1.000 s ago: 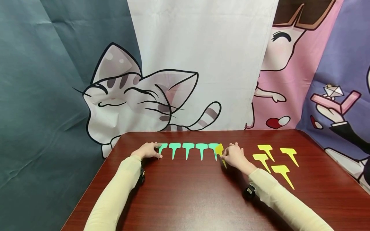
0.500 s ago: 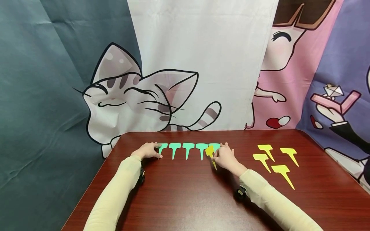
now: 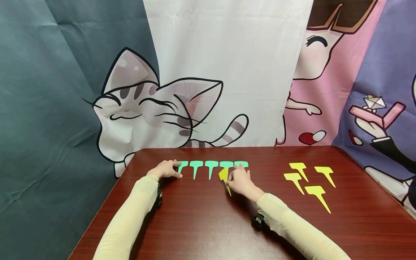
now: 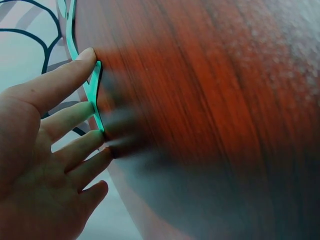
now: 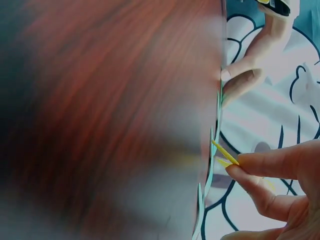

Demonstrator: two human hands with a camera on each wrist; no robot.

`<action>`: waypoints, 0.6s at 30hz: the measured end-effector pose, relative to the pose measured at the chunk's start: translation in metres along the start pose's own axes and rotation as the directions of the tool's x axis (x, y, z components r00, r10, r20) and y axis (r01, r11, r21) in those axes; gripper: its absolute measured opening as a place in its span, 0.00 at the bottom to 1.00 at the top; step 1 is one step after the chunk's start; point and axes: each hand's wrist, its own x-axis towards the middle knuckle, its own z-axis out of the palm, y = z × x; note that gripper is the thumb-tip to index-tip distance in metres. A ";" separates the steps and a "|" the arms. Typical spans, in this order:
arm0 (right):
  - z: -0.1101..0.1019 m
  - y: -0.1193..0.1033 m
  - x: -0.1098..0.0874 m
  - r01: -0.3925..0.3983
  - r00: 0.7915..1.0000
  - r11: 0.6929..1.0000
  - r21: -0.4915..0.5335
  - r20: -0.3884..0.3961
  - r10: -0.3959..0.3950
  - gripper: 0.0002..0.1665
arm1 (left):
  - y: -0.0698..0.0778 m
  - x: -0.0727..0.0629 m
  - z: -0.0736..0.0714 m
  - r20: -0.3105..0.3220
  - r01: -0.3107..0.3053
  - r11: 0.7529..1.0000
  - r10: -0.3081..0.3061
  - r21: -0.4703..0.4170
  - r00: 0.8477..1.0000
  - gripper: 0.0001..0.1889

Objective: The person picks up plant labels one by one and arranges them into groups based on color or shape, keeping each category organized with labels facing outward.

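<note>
Several green T-shaped plant labels lie in a row near the table's far edge, stems toward the person. My left hand (image 3: 164, 169) rests at the leftmost green plant label (image 3: 183, 164). In the left wrist view, its fairly straight fingers and thumb touch that label's edges. My right hand (image 3: 241, 181) pinches a yellow T-shaped plant label (image 3: 222, 174) between thumb and finger, its stem slanting down toward the person. It hangs in front of the fourth green label (image 3: 226, 164). The right hand partly covers the rightmost green label (image 3: 241, 164).
Several more yellow plant labels (image 3: 317, 190) lie loosely on the right side of the dark red wooden table (image 3: 201, 224). A cloth backdrop (image 3: 227, 72) with cartoon figures hangs behind the far edge. Both wrists wear black devices.
My right hand has moved left along the green row with the yellow plant label, from the rightmost green label to the fourth. The left hand has stayed in place.
</note>
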 end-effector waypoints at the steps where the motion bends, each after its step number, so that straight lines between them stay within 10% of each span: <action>1: 0.001 -0.002 0.000 0.003 1.000 1.000 0.004 0.002 -0.003 0.18 | 0.000 0.000 0.000 -0.001 0.000 1.000 0.000 0.000 1.000 0.37; 18: 0.021 -0.037 0.003 0.029 0.999 0.998 0.048 0.034 -0.031 0.19 | 0.001 0.000 -0.001 0.011 0.001 1.000 -0.001 0.008 1.000 0.38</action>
